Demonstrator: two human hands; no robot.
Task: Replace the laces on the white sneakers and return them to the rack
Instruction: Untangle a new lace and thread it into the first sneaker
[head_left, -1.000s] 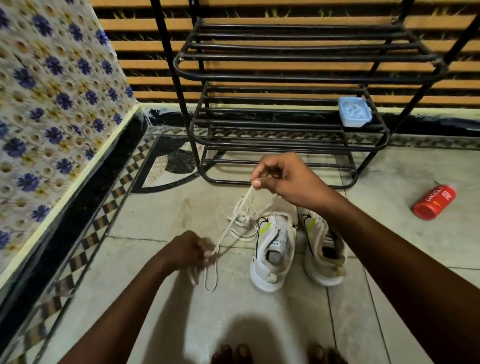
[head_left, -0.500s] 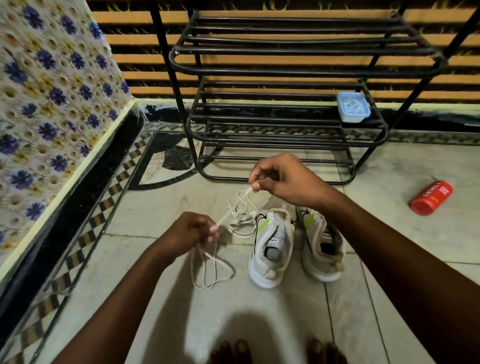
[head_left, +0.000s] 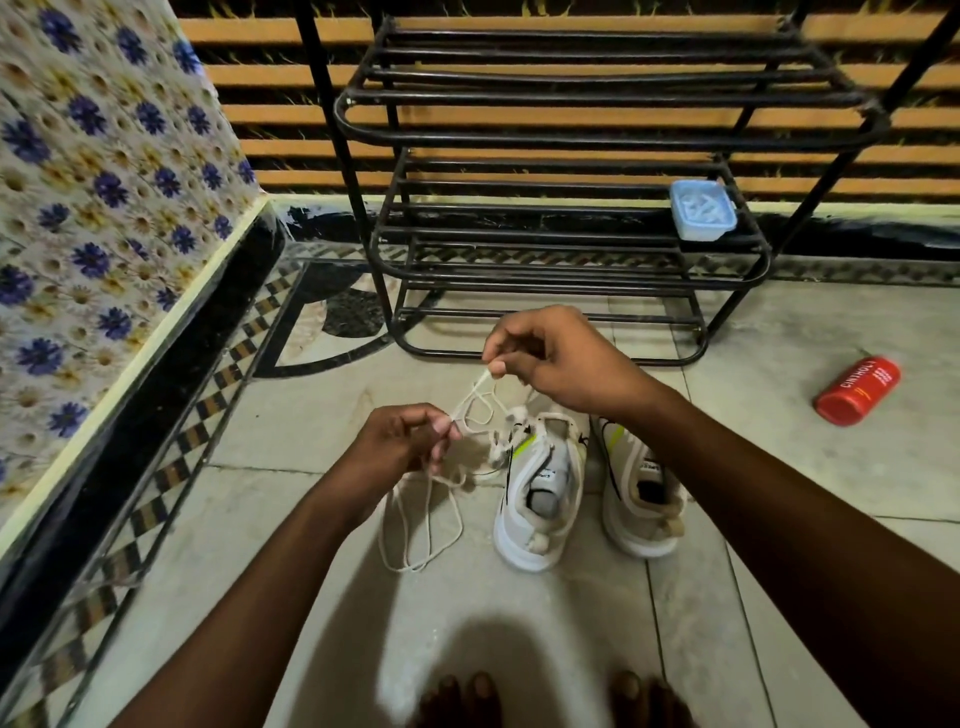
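- The lace (head_left: 470, 393) is off the shoes. A short taut stretch runs between the two hands, above the floor (head_left: 291, 426) just left of the white sneakers (head_left: 535, 499). Slack loops hang from the left hand down to the tiles, and more lace lies bunched by the far end of the left-hand sneaker.
- Likely trouble: a sharp pull could draw the hanging loops and the bunch into a knot, since they lie close and partly cross.
- Also possible: the thin cord slips free, as only fingertips hold it.
- Right hand (head_left: 550, 358) — fingers curled, thumb and forefinger pinching the far end of the taut stretch.
- Left hand (head_left: 400, 441) — loosely closed, fingertips pinching the near end, the loops gathered beneath it.
- The sneakers stand side by side, toes toward the rack (head_left: 571, 135). I cannot tell whether any lace is threaded.
- A blue box (head_left: 702, 210) sits on the right of a rack shelf, and a red bottle (head_left: 857, 391) lies on the floor, well to the right.
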